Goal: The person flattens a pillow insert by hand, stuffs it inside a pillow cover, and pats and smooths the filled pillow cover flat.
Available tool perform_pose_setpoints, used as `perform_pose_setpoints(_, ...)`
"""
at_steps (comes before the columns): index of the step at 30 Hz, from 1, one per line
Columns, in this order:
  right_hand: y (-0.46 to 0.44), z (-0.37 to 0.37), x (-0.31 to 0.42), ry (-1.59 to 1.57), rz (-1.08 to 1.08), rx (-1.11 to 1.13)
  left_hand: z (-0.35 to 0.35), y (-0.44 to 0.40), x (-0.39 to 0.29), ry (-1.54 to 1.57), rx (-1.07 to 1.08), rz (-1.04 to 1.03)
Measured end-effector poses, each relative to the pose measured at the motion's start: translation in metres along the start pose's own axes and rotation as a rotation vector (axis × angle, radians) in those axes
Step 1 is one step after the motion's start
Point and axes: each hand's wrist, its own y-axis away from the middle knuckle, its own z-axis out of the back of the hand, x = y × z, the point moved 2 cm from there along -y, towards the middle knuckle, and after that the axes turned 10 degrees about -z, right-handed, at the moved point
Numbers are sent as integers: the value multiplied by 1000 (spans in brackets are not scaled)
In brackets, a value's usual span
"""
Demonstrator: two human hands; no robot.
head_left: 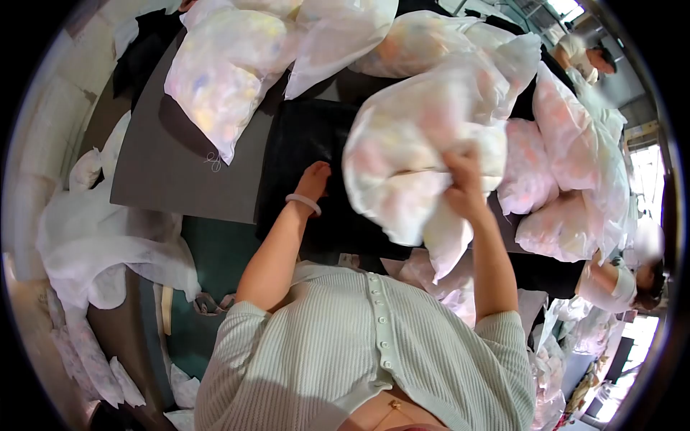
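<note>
My right hand (467, 183) grips a plump, translucent white bag (402, 158) stuffed with pale, multicoloured filling. The bag is raised over the right part of a black piece of fabric or cover (305, 136) and is partly blurred. My left hand (315, 179), with a pale band at the wrist, lies over the black piece with its fingers curled in. What those fingers pinch, if anything, is hidden.
More stuffed bags (230, 57) lie along the far side of the grey table (194, 165), and others (564, 165) are piled at the right. White sheeting (108, 237) hangs at the left. People (582, 57) are at the far right, one person's arm (600, 276) nearer.
</note>
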Motion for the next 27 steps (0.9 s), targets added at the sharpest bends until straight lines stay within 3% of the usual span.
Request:
perform_pose_setpoints(1,-6,-23,10,174,117,-23,6,-11,11,319,-40,82)
perform_pose_setpoints(3,-7,-74,3,170,283,107,7,24,-43,370,-79,-129)
perform_pose_setpoints(5,-5,-74,25,221,320,127,13,16,-34,293,72,-209)
perform_pose_setpoints(7,1,-78,33,258,329,143,16,14,-38,181,-41,-438)
perform_pose_setpoints(9,3,-83,33,380,392,333,-3,37,-79,-215,-175,-565)
perform_pose_setpoints(13,-5,-115,36,377,637,428,-50,75,-122,-315,-48,-887)
perform_pose_setpoints(15,-6,-144,12,-377,3,231,-70,82,-115,-351,27,-1092)
perform_pose_setpoints(17,-45,-162,-7,-348,10,308,-72,90,-120,-478,112,-998)
perform_pose_setpoints(18,-70,-172,-13,-318,15,390,-66,85,-117,-576,3,-965)
perform_pose_setpoints(20,-89,-183,4,-79,231,264,-39,71,-109,-821,-204,-940)
perform_pose_setpoints(21,-89,-180,24,130,429,53,-23,71,-110,-917,-295,-922)
perform_pose_setpoints(22,-90,-176,36,61,262,118,-6,71,-113,-1008,-355,-957)
perform_pose_setpoints(23,-90,-176,44,48,276,123,8,73,-116,-1100,-411,-985)
perform_pose_setpoints(26,-94,-181,41,67,120,97,43,76,-108,-1199,-590,-668)
perform_pose_setpoints(27,-93,-185,40,64,121,101,45,76,-99,-1201,-592,-664)
